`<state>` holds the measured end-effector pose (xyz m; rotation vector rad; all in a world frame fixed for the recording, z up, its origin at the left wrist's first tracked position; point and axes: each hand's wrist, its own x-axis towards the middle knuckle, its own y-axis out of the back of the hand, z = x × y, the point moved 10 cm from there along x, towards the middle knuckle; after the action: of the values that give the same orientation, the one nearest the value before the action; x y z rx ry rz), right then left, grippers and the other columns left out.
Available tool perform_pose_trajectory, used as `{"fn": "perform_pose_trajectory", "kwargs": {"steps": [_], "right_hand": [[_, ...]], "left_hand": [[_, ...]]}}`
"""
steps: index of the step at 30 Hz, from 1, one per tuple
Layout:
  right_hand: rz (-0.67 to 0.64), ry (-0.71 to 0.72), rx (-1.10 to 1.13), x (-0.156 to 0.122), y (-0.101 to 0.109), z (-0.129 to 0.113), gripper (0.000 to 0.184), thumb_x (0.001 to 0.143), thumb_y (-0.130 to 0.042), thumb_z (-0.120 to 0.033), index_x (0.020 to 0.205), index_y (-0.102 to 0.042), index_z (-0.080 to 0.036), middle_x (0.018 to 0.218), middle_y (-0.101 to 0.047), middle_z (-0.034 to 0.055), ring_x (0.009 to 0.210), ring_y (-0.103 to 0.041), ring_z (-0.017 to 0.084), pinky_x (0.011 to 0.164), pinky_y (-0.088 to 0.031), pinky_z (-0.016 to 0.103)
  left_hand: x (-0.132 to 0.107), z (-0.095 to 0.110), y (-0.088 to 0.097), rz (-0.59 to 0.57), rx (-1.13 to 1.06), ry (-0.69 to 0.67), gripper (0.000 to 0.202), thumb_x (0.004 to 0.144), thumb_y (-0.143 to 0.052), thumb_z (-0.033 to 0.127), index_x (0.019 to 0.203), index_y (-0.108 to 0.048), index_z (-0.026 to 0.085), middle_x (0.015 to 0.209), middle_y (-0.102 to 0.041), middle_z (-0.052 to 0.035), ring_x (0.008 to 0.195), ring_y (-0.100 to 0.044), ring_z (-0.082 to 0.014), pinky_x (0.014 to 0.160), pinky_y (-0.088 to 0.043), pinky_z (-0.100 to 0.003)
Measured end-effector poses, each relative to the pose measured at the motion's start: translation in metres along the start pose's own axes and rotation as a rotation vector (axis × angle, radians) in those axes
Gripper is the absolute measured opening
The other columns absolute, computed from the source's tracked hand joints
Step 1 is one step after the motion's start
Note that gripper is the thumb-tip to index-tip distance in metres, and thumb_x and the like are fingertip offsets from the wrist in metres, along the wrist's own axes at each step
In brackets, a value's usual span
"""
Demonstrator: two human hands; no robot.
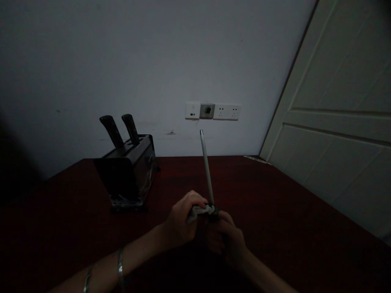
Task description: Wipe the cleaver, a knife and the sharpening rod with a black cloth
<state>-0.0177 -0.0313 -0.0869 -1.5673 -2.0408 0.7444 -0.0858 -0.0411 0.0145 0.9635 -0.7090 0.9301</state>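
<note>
A sharpening steel points up and slightly left, its grey rod rising above my hands. My right hand is closed around its dark handle, which is mostly hidden by the fingers and shadow. Pinched in my left hand is a crumpled whitish cloth, pressed against the dark guard at the base of the rod. Whether it is fabric or tissue is hard to tell in the dim light.
A dark knife block with two black-handled knives stands at the left on the dark red table. Behind it, the wall carries sockets. A pale panelled door borders the table on the right.
</note>
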Motion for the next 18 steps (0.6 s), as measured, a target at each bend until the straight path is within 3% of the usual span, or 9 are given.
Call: {"fn": "perform_pose_trajectory", "kwargs": {"steps": [8,14,18], "right_hand": [[-0.089,-0.049,0.054,-0.003,-0.009,0.002,0.004,0.058,-0.059,-0.016,0.059,-0.055,-0.015,0.038,-0.032,-0.0103,0.029,-0.02,0.002,0.026,-0.021,0.013],[-0.089,-0.012,0.063,-0.002,-0.009,-0.003,0.006,0.058,-0.06,-0.016,0.063,-0.06,-0.014,0.039,-0.032,-0.0101,0.029,-0.021,0.002,0.027,-0.022,0.014],[-0.054,0.011,0.081,0.001,-0.003,-0.008,0.008,0.058,-0.06,-0.017,0.065,-0.062,-0.014,0.04,-0.031,-0.0098,0.031,-0.02,0.002,0.027,-0.022,0.014]], "left_hand": [[-0.004,-0.025,-0.002,-0.045,0.11,0.168,0.011,0.082,-0.051,0.018,0.092,-0.048,0.019,0.085,-0.057,-0.0038,0.075,-0.055,-0.0129,0.067,-0.045,-0.024],[-0.007,-0.052,0.021,0.098,0.253,0.347,0.016,0.08,-0.048,0.008,0.091,-0.049,0.018,0.085,-0.059,-0.0022,0.08,-0.058,-0.0132,0.071,-0.046,-0.025],[-0.006,-0.053,0.02,0.024,0.424,0.198,0.018,0.079,-0.044,0.006,0.093,-0.05,0.016,0.088,-0.059,-0.0058,0.084,-0.056,-0.0164,0.074,-0.045,-0.03]]}}
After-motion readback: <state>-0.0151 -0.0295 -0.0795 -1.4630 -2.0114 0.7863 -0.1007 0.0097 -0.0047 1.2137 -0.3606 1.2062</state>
